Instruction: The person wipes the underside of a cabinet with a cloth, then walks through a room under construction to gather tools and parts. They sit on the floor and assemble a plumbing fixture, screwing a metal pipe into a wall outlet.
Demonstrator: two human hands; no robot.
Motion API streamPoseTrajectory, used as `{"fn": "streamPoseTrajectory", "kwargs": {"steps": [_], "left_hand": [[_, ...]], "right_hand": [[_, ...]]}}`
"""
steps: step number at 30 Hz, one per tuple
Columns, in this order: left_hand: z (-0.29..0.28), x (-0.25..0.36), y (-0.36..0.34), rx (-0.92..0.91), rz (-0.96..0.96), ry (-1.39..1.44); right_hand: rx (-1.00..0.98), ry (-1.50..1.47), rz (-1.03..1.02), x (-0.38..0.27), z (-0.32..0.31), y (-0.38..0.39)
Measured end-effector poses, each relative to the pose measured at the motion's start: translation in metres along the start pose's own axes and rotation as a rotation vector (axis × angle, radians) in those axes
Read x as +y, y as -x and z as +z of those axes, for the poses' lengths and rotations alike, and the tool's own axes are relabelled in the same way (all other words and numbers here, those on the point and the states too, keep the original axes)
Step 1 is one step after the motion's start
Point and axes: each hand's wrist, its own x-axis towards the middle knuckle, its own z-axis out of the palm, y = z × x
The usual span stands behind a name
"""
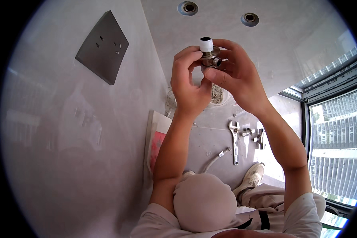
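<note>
Both my hands are raised in front of the far wall, holding a metal angle valve (208,62) between them. Its inlet points up and is wrapped in white thread tape (206,45), with a round flange just below. The threaded side outlet (217,62) faces me. My left hand (189,83) pinches the valve from the left, its fingers at the flange. From the right, my right hand (242,77) grips the body, thumb in front and fingers behind. The valve's lower end is partly hidden by my thumbs.
Two round pipe openings (187,8) are in the far wall. A grey socket plate (103,47) is on the left wall. On the floor lie an adjustable wrench (235,143), metal fittings (258,139) and a flexible hose (215,160). Behind my hands stands a white bucket (225,97); windows (337,139) line the right.
</note>
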Motion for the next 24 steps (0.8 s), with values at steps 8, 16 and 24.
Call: {"fn": "streamPoseTrajectory", "kwargs": {"steps": [8,16,24], "left_hand": [[0.000,0.011,-0.008,0.005,-0.026,-0.065],[-0.032,-0.012,-0.040,-0.017,-0.327,0.517],[-0.037,-0.014,-0.029,0.003,-0.411,0.742]], "right_hand": [[0.082,0.042,-0.008,0.007,0.006,-0.010],[0.134,0.203,-0.001,-0.007,0.024,-0.053],[-0.066,-0.014,-0.053,-0.007,0.012,-0.042]]}}
